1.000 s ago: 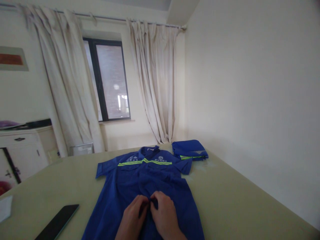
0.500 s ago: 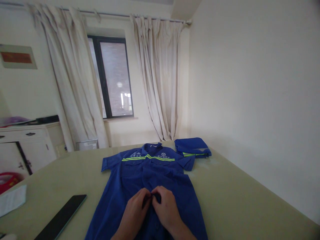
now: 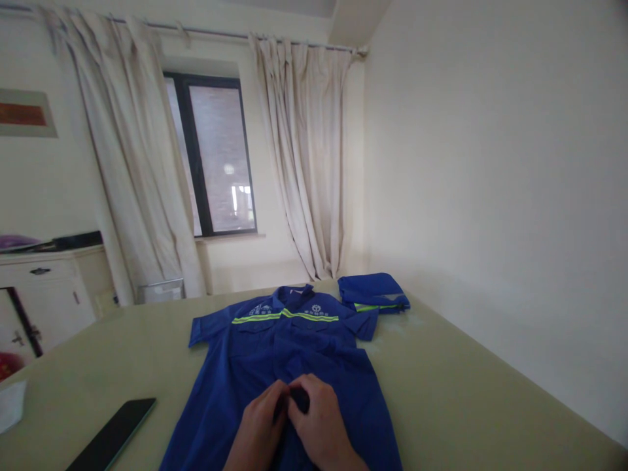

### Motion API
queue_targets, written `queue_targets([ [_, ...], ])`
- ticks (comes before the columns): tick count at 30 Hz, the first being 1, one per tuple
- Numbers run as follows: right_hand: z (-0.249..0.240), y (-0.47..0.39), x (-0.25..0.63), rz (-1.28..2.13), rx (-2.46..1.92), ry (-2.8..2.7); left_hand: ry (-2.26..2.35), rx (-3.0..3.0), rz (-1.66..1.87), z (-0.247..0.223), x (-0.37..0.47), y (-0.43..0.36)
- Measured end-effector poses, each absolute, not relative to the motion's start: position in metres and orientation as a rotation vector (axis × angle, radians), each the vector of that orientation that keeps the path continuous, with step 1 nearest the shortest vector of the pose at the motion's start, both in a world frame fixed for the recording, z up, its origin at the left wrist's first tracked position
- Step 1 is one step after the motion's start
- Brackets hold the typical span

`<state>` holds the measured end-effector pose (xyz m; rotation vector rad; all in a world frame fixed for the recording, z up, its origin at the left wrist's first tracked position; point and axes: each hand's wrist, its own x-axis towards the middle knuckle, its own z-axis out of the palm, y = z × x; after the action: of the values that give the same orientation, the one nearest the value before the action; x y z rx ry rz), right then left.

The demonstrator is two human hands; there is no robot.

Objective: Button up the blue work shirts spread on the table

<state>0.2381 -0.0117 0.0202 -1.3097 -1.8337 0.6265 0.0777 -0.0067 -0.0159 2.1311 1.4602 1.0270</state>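
The shirt (image 3: 289, 356) lies face up on the table (image 3: 471, 392), its collar (image 3: 293, 296) at twelve o'clock from the hands and its body spreading down toward six. The left hand (image 3: 262, 418) and right hand (image 3: 316, 415) meet over the middle of its front, thumbs and fingers drawn in together, and both seem to be pinching the cloth there. It looks light, soft and limp, with little slip and nothing fragile, so it should crease and shift at a small tug; the collar and the front edge look a little firmer. A fingertip hold on the front edge would suit fine work, and the shoulders, at eleven and one o'clock, would suit lifting. Near one o'clock, just beyond the sleeve, sits a folded cloth (image 3: 370, 288) in the same blue; a dark phone (image 3: 112, 435) lies just below nine. What the fingertips hold is hidden by the fingers and the dark gap under them, so a button cannot be made out. The shirt's lower end is cut off at six o'clock, as are the phone's near end and the paper (image 3: 10, 405) at nine. The chest lettering (image 3: 260, 311) is too small to read.
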Motion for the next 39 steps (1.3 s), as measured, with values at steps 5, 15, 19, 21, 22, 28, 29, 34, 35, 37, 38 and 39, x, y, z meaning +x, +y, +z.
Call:
queue_targets([
  [5,0.017,-0.009,0.238,0.594,-1.360,-1.843,1.376,2.164,1.072,-0.017,0.077,-0.006],
  [15,0.022,-0.012,0.241,0.577,-1.353,-1.892,1.441,2.027,1.090,-0.016,0.078,-0.009],
  [19,0.028,-0.007,0.246,0.667,-1.237,-1.843,1.486,1.966,1.118,-0.007,0.081,-0.013],
  [21,0.026,-0.003,0.248,0.726,-1.200,-1.806,1.485,1.926,1.137,-0.002,0.083,-0.014],
  [22,0.024,-0.001,0.248,0.753,-1.183,-1.794,1.482,1.905,1.143,0.000,0.083,-0.015],
  [28,0.013,0.003,0.247,0.841,-1.180,-1.760,1.466,1.861,1.168,0.002,0.084,-0.016],
  [29,0.014,0.002,0.247,0.839,-1.212,-1.754,1.459,1.860,1.171,0.001,0.084,-0.016],
  [34,0.019,-0.001,0.248,0.719,-1.380,-1.821,1.447,1.811,1.226,0.001,0.084,-0.016],
  [35,0.020,-0.002,0.248,0.688,-1.386,-1.847,1.437,1.793,1.244,0.002,0.085,-0.016],
  [37,0.021,-0.003,0.248,0.627,-1.377,-1.905,1.413,1.741,1.273,0.003,0.087,-0.017],
  [38,0.021,-0.003,0.249,0.597,-1.368,-1.935,1.405,1.710,1.281,0.004,0.088,-0.017],
  [39,0.021,-0.004,0.249,0.568,-1.359,-1.961,1.397,1.679,1.286,0.004,0.088,-0.016],
])
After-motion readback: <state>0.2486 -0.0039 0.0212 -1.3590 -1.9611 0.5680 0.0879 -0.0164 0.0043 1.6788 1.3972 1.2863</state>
